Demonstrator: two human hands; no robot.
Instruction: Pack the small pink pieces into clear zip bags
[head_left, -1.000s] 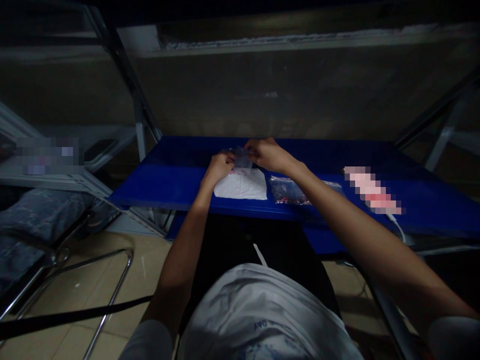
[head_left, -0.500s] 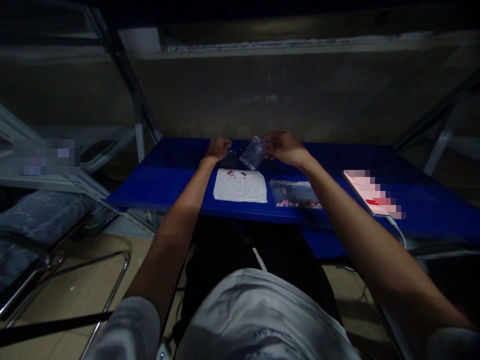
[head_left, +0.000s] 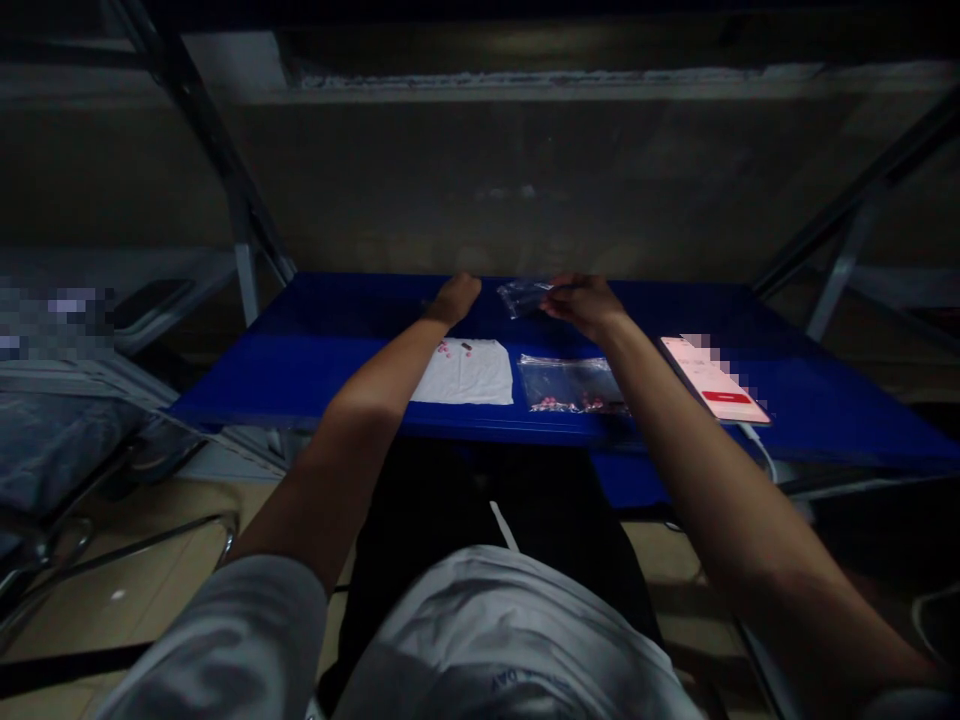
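Note:
My right hand (head_left: pixel 585 304) grips the edge of a small clear plastic bag (head_left: pixel 521 297), held near the back of the blue table. To its left, my left hand (head_left: pixel 459 297) is closed above the tabletop; whatever its fingers hold, if anything, is hidden. Below the left hand lies a white cloth or tissue (head_left: pixel 472 375) with several small pink pieces (head_left: pixel 445 348) and a dark one (head_left: pixel 466 347) on it. A larger clear zip bag (head_left: pixel 570 383) with pink pieces in its bottom lies to the right, partly behind my right forearm.
The blue table (head_left: pixel 247 370) has metal frame bars at both sides. A lit phone (head_left: pixel 712 380) with a white cable (head_left: pixel 763 450) lies at the right. Off to the left are another table holding a dark phone-like object (head_left: pixel 156 303) and a metal-framed chair (head_left: pixel 202 530).
The small bag has gone from upright to nearly flat in my right hand. My left hand has moved a little toward the right, and the view has shifted slightly.

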